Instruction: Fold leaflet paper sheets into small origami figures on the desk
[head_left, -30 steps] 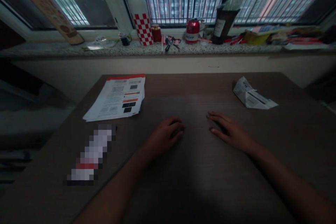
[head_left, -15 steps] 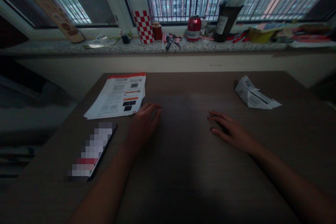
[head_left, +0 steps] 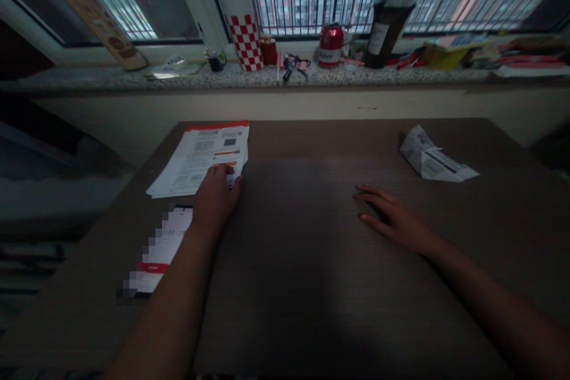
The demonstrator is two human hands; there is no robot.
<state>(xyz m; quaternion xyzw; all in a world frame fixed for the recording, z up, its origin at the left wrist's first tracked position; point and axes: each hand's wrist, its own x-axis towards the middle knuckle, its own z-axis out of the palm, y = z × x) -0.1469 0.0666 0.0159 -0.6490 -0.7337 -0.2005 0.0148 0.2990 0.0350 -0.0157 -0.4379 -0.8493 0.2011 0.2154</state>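
Note:
My left hand (head_left: 219, 195) is over the near right corner of a stack of printed papers (head_left: 191, 154) with a red top edge. Its thumb stands apart from the loosely bent fingers, with nothing seen in them; whether the fingertips touch the paper I cannot tell. Beneath my left forearm lies a phone (head_left: 171, 243), its screen lit and partly blurred out. My right hand (head_left: 389, 217) rests on the brown table (head_left: 303, 237), fingers apart and holding nothing. Beyond it sits a folded white printed paper (head_left: 434, 160).
Past the table's far edge runs a stone windowsill (head_left: 187, 80). On it stand a tall bottle with red and white checks (head_left: 246, 41), a red can (head_left: 330, 47), a dark cup (head_left: 385, 35) and a small red jar (head_left: 268, 51). Several loose items (head_left: 529, 59) crowd its right end.
My left hand has moved left from the bare table onto the corner of the paper stack, and its forearm now covers part of the phone. My right hand has stayed in place.

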